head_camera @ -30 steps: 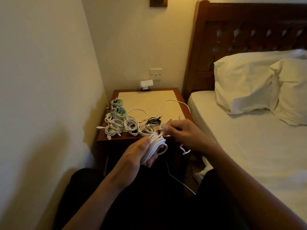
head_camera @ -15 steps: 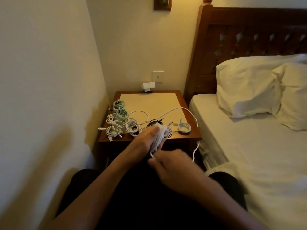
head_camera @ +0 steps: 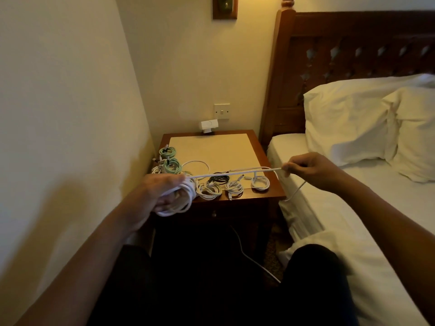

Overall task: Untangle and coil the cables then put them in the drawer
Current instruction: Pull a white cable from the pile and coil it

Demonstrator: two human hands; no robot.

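The right hand (head_camera: 310,170), pinching the white cable (head_camera: 235,172), is swinging outward, tautening slack for the left hand (head_camera: 162,191), gripping the coil (head_camera: 183,203), to wind.

A: What's my left hand (head_camera: 164,191) holding?
B: White cable (head_camera: 186,204), wound in a coil round it. One strand runs taut across to my right hand (head_camera: 308,169), pinched near the end; the tail hangs down beside the bed (head_camera: 353,220).
A: On the surface (head_camera: 211,149)?
B: Coiled bundles along the near and left edges: two green coils (head_camera: 170,162), a black coil (head_camera: 219,178), several white coils (head_camera: 260,183). Small white box (head_camera: 209,125) at the back. Drawer (head_camera: 235,210) below, closed. Two pillows (head_camera: 348,121) on the bed.
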